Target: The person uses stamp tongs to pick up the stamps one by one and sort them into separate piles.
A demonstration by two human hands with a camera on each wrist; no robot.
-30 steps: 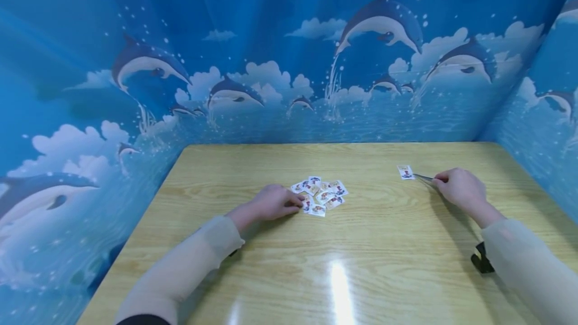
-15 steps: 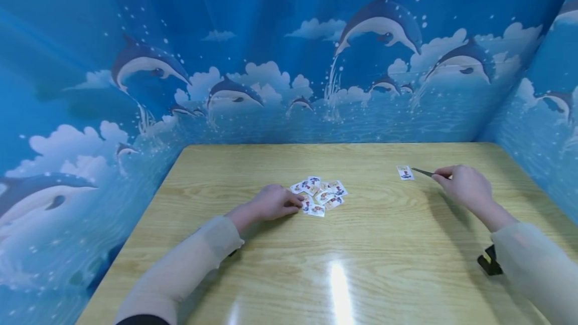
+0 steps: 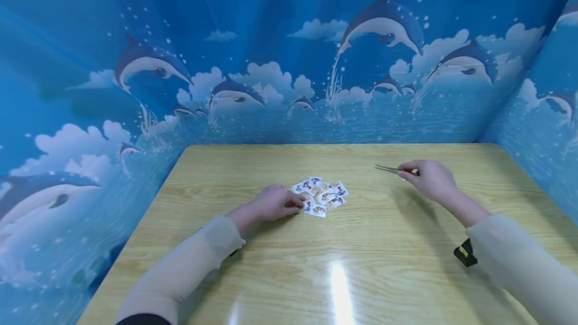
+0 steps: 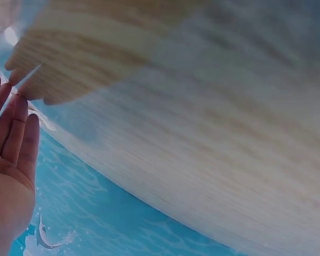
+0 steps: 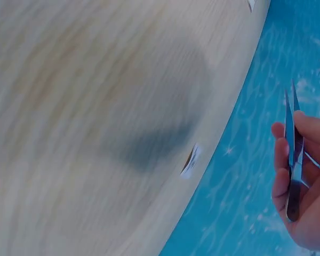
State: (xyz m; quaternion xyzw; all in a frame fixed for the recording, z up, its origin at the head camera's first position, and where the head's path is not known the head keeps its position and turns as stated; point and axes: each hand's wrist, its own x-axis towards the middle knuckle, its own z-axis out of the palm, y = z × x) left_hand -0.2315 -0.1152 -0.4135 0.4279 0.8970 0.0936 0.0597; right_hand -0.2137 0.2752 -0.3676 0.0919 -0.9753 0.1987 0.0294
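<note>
A small loose pile of white picture cards (image 3: 318, 210) lies mid-table, several of them overlapping. At its left side rests my left hand (image 3: 273, 201), fingertips touching the nearest cards; the left wrist view shows its fingers (image 4: 13, 133) nearly straight. My right hand (image 3: 431, 179) holds metal tweezers (image 3: 388, 169) above the table, their tips pointing left. Seen from the right wrist, the tweezers (image 5: 293, 192) have slightly parted tips with nothing between them. A single card (image 5: 191, 160) lies on the table beneath; in the head view the right hand covers nearly all of it.
The wood-grain table (image 3: 253, 275) has a bright light reflection near the front. A blue curtain (image 3: 271, 24) printed with dolphins stands behind it and at both sides.
My right hand first drew back slightly from the single card with the tweezers, then moved left over it, raised from the table. The left hand and the pile stayed put.
</note>
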